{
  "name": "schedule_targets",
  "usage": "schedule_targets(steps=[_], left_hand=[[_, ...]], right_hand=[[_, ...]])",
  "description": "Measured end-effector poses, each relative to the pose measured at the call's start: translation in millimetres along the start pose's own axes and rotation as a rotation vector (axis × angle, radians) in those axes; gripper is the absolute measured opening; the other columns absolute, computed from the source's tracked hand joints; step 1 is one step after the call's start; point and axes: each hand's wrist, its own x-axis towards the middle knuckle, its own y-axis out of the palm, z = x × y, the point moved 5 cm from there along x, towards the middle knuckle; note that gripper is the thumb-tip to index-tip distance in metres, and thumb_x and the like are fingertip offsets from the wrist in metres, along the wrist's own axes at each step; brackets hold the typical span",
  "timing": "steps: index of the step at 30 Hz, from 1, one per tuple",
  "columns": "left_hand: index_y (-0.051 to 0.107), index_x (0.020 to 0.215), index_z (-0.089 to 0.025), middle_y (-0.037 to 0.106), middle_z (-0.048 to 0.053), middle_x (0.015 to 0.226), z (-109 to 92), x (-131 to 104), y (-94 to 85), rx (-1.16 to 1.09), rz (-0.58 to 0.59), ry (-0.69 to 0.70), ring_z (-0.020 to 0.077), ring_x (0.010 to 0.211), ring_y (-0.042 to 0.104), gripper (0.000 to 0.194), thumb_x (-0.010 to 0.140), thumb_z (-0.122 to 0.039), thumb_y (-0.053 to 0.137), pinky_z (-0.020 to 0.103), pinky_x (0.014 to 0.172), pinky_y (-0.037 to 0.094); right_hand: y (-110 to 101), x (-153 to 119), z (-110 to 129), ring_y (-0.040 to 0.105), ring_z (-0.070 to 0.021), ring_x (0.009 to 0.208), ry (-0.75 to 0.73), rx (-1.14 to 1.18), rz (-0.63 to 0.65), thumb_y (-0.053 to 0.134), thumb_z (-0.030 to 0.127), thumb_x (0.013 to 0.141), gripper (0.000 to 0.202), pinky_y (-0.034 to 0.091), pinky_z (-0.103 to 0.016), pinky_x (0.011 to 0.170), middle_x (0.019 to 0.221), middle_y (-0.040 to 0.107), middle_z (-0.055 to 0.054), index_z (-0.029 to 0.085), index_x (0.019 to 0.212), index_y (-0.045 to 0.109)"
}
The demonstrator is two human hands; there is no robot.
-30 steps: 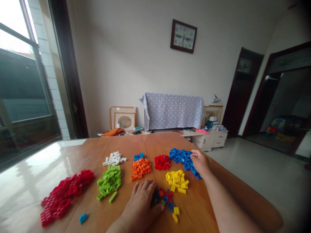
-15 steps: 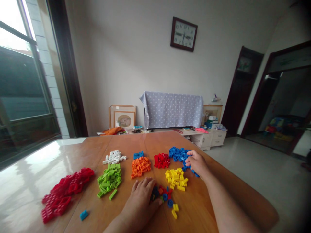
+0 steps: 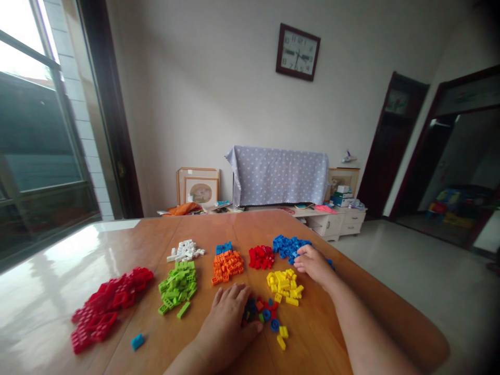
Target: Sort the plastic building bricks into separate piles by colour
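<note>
My left hand (image 3: 230, 323) lies palm down on the table, fingers stretched out and slightly apart. Beside its thumb and partly under it is a small mixed pile of toy bricks (image 3: 260, 305) in red, blue, green and dark colours. My right hand (image 3: 315, 266) hovers just in front of the blue brick pile (image 3: 289, 247), fingers loosely bent and apart, with nothing visible in them. Near it are the yellow brick pile (image 3: 285, 284) and the red brick pile (image 3: 261, 257). Blue round pieces (image 3: 275, 325) and two loose yellow bricks (image 3: 282, 337) lie right of the mixed pile.
On the wooden table (image 3: 187, 338) are orange bricks (image 3: 227, 265), lime green bricks (image 3: 177, 284), white bricks (image 3: 186, 251) and large crimson bricks (image 3: 111, 307). One light blue brick (image 3: 137, 341) lies alone near the front. A low white cabinet (image 3: 336, 224) stands beyond the table.
My right hand has drawn back slightly from the blue pile, down and to the left, uncovering more of it. My left hand has stayed in place. The view has shifted a little.
</note>
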Motion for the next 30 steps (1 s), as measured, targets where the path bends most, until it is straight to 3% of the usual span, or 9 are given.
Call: schedule_targets(steps=[4,6,13,18,24,30], left_hand=[[0.045,0.147,-0.025,0.044,0.009,0.152,1.4,-2.7,-6.0,0.002,0.018,-0.007,0.0348,0.142,0.035,0.086,0.072,-0.06,0.07,0.053,0.121,0.018],[0.044,0.148,-0.024,0.045,0.011,0.152,3.4,-4.0,-10.1,0.008,0.024,-0.029,0.036,0.142,0.036,0.092,0.068,-0.061,0.072,0.053,0.121,0.018],[0.044,0.146,-0.022,0.057,0.011,0.14,8.9,-3.7,-14.7,0.016,0.008,-0.024,0.0316,0.131,0.05,0.079,0.074,-0.043,0.069,0.049,0.12,0.023],[0.047,0.141,-0.024,0.064,0.009,0.131,8.8,-2.3,-9.8,0.029,-0.006,0.006,0.0308,0.121,0.056,0.071,0.074,-0.038,0.067,0.046,0.113,0.033],[0.05,0.136,-0.025,0.065,0.008,0.127,5.8,-4.1,-11.9,0.004,-0.025,0.019,0.0286,0.119,0.056,0.064,0.074,-0.031,0.064,0.043,0.111,0.035],[0.063,0.106,-0.025,0.067,0.004,0.107,3.5,-3.2,-19.8,-0.003,-0.055,0.031,0.0254,0.106,0.057,0.031,0.075,-0.028,0.061,0.035,0.096,0.043]], right_hand=[[-4.7,-13.2,25.7,0.066,-0.0159,0.068,-0.109,-0.04,-0.068,0.051,0.041,0.085,0.026,0.048,-0.023,0.055,0.083,0.067,-0.003,0.021,0.1,0.052],[3.7,-24.3,41.5,0.063,-0.0154,0.065,-0.179,-0.063,-0.011,0.052,0.044,0.085,0.028,0.045,-0.023,0.053,0.079,0.066,-0.002,0.02,0.098,0.055],[72.2,-81.0,85.9,0.054,-0.0129,0.067,-0.4,-0.242,0.398,0.054,0.035,0.089,0.019,0.04,-0.023,0.059,0.073,0.06,0.001,0.019,0.09,0.063],[103.3,-111.2,100.3,0.055,-0.0132,0.075,-0.552,-0.531,0.482,0.064,0.026,0.08,0.012,0.034,-0.024,0.064,0.087,0.063,0.001,0.022,0.091,0.066],[116.2,-119.6,96.8,0.052,-0.0125,0.073,-0.608,-0.743,0.502,0.068,0.025,0.074,0.009,0.026,-0.025,0.061,0.082,0.059,0.002,0.021,0.082,0.064],[106.2,-107.0,99.1,0.055,-0.0121,0.074,-0.543,-0.549,0.453,0.064,0.016,0.073,0.017,0.034,-0.022,0.062,0.084,0.061,0.002,0.021,0.09,0.062]])
